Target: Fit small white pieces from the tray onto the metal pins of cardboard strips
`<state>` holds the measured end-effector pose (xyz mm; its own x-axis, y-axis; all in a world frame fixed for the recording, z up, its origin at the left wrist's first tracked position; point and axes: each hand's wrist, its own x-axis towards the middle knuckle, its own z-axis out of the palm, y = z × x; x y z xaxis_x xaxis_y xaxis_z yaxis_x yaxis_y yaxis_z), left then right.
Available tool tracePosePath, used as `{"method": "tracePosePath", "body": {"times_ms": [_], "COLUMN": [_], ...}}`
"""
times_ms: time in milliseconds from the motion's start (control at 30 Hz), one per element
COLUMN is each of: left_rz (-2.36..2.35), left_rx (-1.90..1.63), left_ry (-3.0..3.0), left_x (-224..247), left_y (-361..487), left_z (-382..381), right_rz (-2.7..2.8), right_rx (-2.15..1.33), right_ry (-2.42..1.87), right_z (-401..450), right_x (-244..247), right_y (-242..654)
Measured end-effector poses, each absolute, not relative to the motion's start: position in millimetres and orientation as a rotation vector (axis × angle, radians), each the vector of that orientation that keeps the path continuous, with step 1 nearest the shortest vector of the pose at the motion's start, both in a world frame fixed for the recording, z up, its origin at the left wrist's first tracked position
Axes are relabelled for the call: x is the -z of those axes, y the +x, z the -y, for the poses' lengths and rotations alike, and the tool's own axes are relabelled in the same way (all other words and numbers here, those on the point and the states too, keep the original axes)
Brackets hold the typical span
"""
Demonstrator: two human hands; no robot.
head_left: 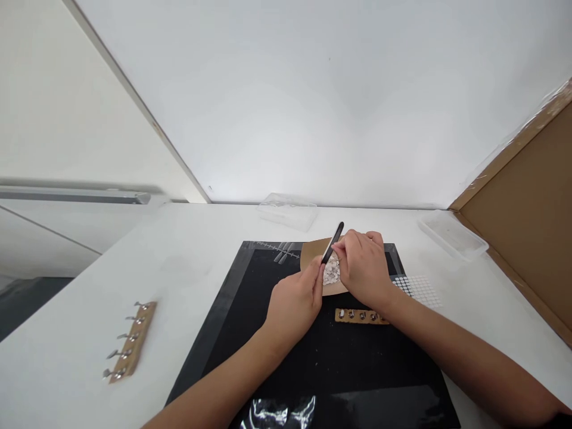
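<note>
My left hand [297, 298] is closed around the lower end of a black tool with a light strip [333, 242], slanting up to the right. My right hand [363, 265] is bent over a brown sheet [313, 250], its fingers pinched near the tool; whatever they hold is too small to make out. Between the hands, a pile of small whitish pieces [331, 271] lies on the sheet. Just below my right hand is a brown strip [361, 316] with a row of small metal clips, partly hidden by my right forearm. All this is on a black mat [286, 357].
A second brown strip with metal clips [131, 342] lies at the left of the white table [179, 286]. Clear plastic cases sit at the back [288, 211] and back right [453, 235]. A sheet of white dots [417, 290] lies beside my right forearm. Cardboard [527, 208] borders the right.
</note>
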<state>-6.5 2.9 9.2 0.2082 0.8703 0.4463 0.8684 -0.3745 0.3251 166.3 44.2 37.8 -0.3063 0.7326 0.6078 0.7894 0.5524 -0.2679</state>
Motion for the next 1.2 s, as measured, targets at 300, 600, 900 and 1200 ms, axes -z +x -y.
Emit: {"method": "tracePosePath", "body": {"times_ms": [300, 600, 900, 1200], "left_rz": [-1.779, -1.775, -1.738, -1.727], "left_rx": [-0.861, -0.794, -0.914, -0.856], "left_ry": [2.451, 2.392, 2.394, 2.362], "left_x": [-11.2, -8.6, -10.5, -11.4], "left_y": [-5.6, -5.5, -5.8, -5.6], "left_z": [0.0, -0.8, -1.2, -1.0], "right_rz": [2.066, 2.120, 2.187, 2.190], "right_rx": [0.068, 0.106, 0.077, 0.066], "right_ry": [-1.212, -1.236, -1.193, -1.190], "right_z": [-41.1, -45.1, -43.4, -43.5], "right_x": [-41.5, -37.7, -43.3, -39.9], "right_y": [166.6, 166.4, 167.8, 167.6]}}
